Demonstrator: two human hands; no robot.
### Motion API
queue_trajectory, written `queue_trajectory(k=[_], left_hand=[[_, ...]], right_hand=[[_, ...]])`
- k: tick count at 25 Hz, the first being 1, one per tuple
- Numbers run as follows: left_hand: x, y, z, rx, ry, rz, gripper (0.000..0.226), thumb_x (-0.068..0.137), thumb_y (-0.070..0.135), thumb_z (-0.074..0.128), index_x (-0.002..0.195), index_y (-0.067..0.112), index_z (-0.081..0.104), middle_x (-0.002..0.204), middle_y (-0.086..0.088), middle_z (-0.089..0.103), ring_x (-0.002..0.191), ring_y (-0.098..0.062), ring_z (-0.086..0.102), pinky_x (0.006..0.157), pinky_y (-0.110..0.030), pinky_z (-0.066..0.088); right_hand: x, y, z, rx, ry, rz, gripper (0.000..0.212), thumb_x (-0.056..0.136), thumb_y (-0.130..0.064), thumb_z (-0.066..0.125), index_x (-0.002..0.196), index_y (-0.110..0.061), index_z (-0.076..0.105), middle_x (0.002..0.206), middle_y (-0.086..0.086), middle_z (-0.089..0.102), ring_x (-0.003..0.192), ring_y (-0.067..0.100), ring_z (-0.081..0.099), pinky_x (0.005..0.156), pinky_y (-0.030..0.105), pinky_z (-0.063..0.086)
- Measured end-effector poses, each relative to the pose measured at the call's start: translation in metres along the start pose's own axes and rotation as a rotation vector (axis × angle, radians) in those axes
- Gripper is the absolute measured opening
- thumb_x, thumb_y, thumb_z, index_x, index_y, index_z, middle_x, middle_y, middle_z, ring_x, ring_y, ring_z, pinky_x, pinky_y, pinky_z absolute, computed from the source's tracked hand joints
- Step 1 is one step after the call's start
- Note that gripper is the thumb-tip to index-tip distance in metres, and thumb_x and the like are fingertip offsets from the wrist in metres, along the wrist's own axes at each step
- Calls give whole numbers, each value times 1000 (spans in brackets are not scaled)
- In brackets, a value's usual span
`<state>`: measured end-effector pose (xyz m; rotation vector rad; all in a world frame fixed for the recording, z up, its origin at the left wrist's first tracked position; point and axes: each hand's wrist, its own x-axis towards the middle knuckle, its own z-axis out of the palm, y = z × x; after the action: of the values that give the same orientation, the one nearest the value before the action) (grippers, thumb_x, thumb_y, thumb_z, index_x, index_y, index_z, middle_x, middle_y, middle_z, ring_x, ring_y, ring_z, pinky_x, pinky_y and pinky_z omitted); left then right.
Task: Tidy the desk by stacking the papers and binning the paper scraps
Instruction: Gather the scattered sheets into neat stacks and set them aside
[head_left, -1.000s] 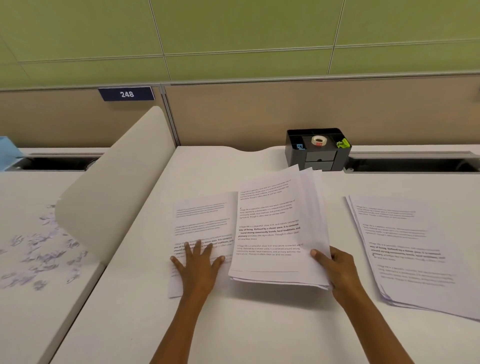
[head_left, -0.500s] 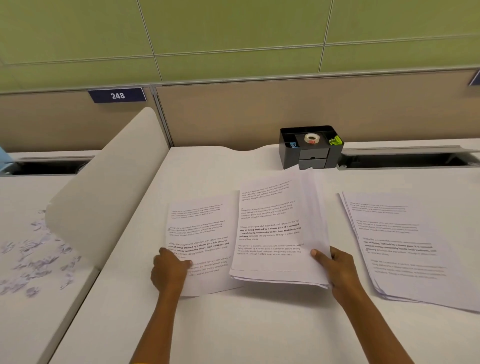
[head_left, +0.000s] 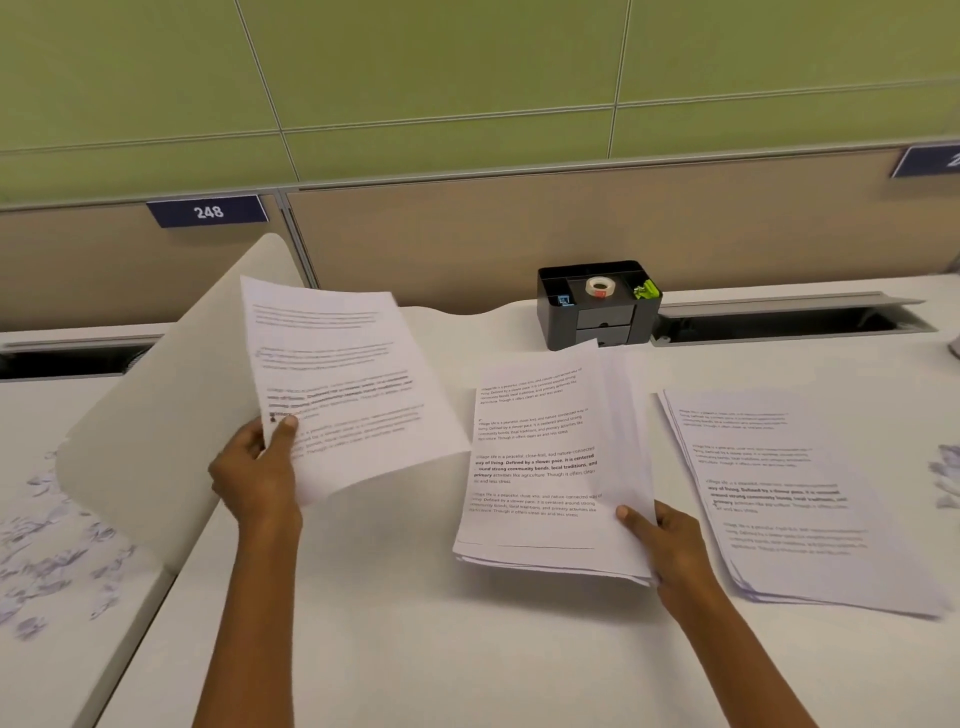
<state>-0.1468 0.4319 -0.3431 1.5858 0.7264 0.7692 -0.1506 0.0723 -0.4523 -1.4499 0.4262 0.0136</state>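
Observation:
My left hand (head_left: 257, 470) pinches the left edge of a printed sheet (head_left: 348, 384) and holds it lifted and tilted above the white desk (head_left: 415, 649). My right hand (head_left: 670, 545) grips the lower right corner of a stack of printed papers (head_left: 545, 467), raised slightly off the desk at mid right. A second pile of papers (head_left: 789, 499) lies flat further right. Small paper scraps (head_left: 47, 551) are scattered over the neighbouring desk at the left, and a few more scraps (head_left: 948, 480) show at the right edge.
A curved white divider panel (head_left: 166, 415) stands between the two desks on the left. A black desk organiser (head_left: 597, 306) with a tape roll and green clips sits at the back. Cable slots run along the rear edge below the partition.
My left hand closed on the sheet that lay flat left of the stack and lifted it up off the desk. My right hand kept its hold on the stack.

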Motion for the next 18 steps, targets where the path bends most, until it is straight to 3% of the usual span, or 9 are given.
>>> queue_trajectory(k=[6,9,10,12,15,18], left_hand=[[-56,-28,54,43,-335,-84,9,80,14,71,89,12,68,90,-11,71,77,-23,63,78,-36,50],[-89,-30,76,87,-444,-75,4,83,15,69,86,14,67,87,-6,71,76,-23,65,72,-31,50],[-97,-29,81,101,-462,-67,3,83,15,68,86,15,67,86,-4,71,77,-23,65,70,-30,50],[-107,-26,89,145,-478,-49,3,84,16,67,86,15,66,86,-4,71,77,-22,65,67,-27,50],[-115,-23,98,201,-523,-36,20,83,19,69,101,11,66,98,-7,70,80,-18,62,66,-24,46],[-121,-23,108,167,-678,-162,52,86,34,64,132,16,47,116,-3,59,102,-22,59,86,-33,48]], right_hand=[[-6,-11,-2,67,-48,2,14,84,-7,67,98,-7,68,81,0,74,75,19,71,68,29,59],[-7,-14,-9,54,-42,9,14,84,-10,68,98,-7,69,86,4,75,80,25,71,78,56,52],[-7,-15,-12,55,-38,14,14,84,-11,68,98,-8,69,87,5,76,82,27,71,80,60,50],[-8,-17,-18,80,-36,13,17,85,-9,67,101,-6,68,87,5,76,83,26,72,78,48,57],[-7,-21,-31,101,-29,14,17,85,-8,67,101,-4,68,87,7,75,81,26,72,71,34,59],[-7,-26,-44,114,-30,6,16,85,-8,66,101,-6,68,91,7,75,82,24,72,66,29,58]])
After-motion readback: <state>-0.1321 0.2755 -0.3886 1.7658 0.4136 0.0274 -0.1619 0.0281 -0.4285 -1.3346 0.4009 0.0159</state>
